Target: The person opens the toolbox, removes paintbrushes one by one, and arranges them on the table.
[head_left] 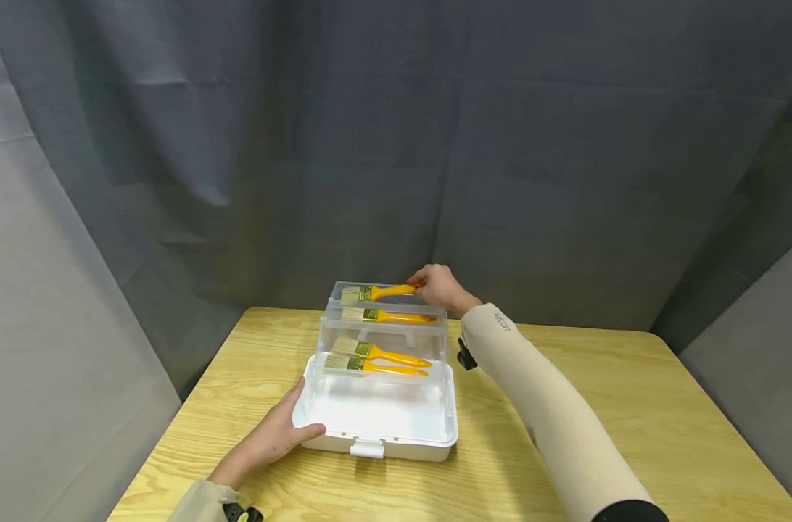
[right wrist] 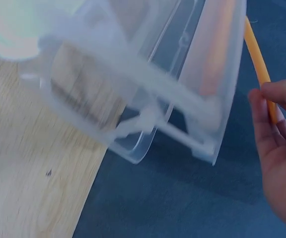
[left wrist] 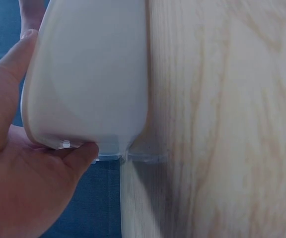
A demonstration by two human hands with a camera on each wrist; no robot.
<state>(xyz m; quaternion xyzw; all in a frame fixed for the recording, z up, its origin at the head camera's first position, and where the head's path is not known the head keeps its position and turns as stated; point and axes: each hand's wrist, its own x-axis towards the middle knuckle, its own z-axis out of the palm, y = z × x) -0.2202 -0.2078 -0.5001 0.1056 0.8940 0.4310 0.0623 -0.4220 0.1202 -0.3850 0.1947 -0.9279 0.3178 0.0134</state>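
A white storage box (head_left: 415,451) stands with its clear stepped trays raised at the back. My left hand (head_left: 275,431) grips its near left corner, thumb over the front rim and fingers along the side. At the rearmost level, my right hand (head_left: 443,288) pinches the end of a paintbrush's yellow handle (head_left: 391,291); its bristles lie at the left. The right wrist view shows thumb and fingers on that handle (right wrist: 256,49). Another paintbrush (head_left: 405,317) lies one level nearer. Two more, an upper brush (head_left: 402,358) and a lower brush (head_left: 396,370), lie together in the nearest tray.
The box rests on a wooden table (head_left: 533,442), whose back edge runs just behind the trays. A dark grey curtain (head_left: 533,181) hangs behind, with pale grey panels at both sides. A white latch (head_left: 367,449) sits on the box's front.
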